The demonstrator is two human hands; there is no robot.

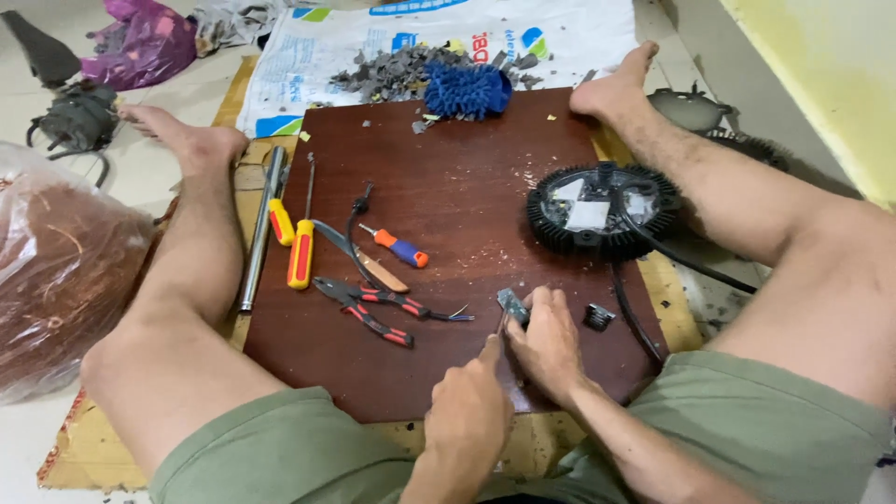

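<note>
Hands meet at the near edge of a dark brown board (448,168), where a person sits with legs spread to either side. The right hand (546,341) is clenched around a small grey part (511,304), pinning it against the board, while the left hand (467,411) grips what looks like a thin tool pressed into that part, though the tool itself is mostly hidden. A round black finned housing (602,210) lies open just beyond, its cable trailing toward the person, so it seems already stripped. Grey scraps (392,73) are heaped by a blue brush (467,91) at the far end. Pliers (373,308) and screwdrivers (301,252) lie unused to the left; the small part is not yet apart.
</note>
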